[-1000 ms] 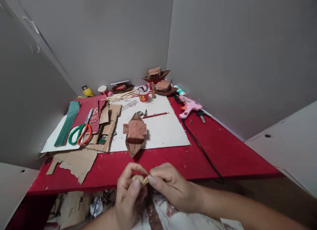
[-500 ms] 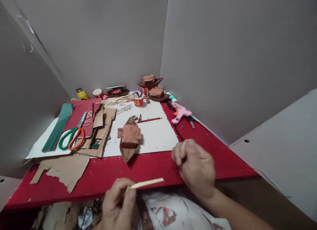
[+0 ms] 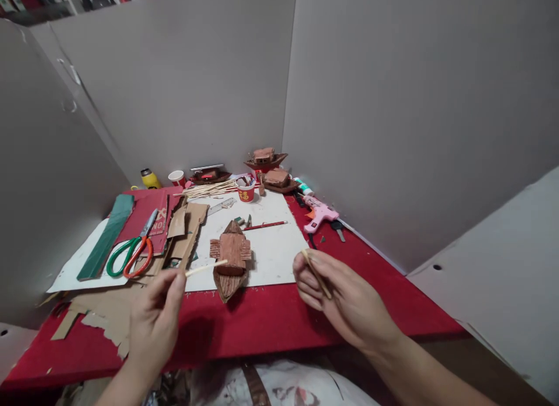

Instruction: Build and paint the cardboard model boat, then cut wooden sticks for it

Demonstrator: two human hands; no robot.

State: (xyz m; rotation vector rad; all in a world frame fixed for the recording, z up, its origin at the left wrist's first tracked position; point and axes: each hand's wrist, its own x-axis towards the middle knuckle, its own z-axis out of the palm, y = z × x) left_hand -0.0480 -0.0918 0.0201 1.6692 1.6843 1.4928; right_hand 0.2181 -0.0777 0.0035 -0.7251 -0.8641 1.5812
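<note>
Cream slender stick (image 3: 207, 268) in left fingers (image 3: 176, 285), tan strip (image 3: 318, 276) in right fingers (image 3: 307, 289).

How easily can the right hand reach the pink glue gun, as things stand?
Probably yes: the right hand is fairly near the pink glue gun, and I see nothing tall between them. But its grip holds a thin strip, which may hinder picking up.

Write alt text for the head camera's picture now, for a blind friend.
A person's left hand holds a thin pale strip and the right hand a tan strip, over a red tabletop. Beyond them sits a brown model boat, with scissors to its left and a pink glue gun to its right.
</note>
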